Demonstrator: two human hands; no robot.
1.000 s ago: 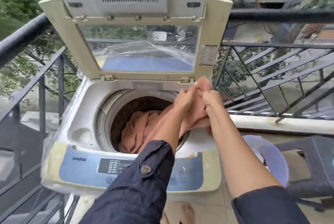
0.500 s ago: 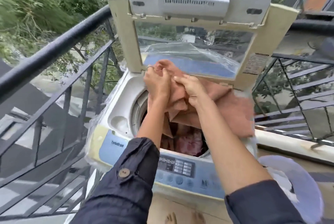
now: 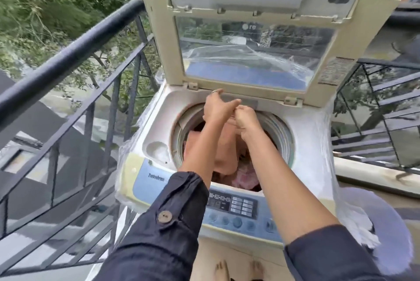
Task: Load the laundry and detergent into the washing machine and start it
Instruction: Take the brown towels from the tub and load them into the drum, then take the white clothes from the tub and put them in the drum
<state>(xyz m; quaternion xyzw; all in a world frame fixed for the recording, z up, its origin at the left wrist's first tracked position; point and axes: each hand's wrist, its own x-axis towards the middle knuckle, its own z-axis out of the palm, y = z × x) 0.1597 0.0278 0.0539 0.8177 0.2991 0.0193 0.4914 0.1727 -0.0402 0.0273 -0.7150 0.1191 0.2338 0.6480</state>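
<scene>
The top-loading washing machine (image 3: 318,144) stands with its lid (image 3: 256,31) up. Both my hands reach over the drum (image 3: 281,135). My right hand (image 3: 246,121) is closed on the top edge of a peach cloth (image 3: 225,151), which hangs down into the drum. My left hand (image 3: 217,108) is just beside it near the rear rim, with a ringed finger and the thumb spread apart; its palm is hidden. A pink garment (image 3: 245,177) lies lower in the drum.
A dark metal railing (image 3: 68,58) runs close along the machine's left side. A lilac tub (image 3: 386,224) sits at the lower right. The control panel (image 3: 234,205) faces me, with a round well (image 3: 159,149) at the front left corner. My bare feet (image 3: 222,269) are below.
The peach cloth was bunched high in both hands; now it has dropped into the drum. My left hand's fingers have spread. The view has shifted left and closer.
</scene>
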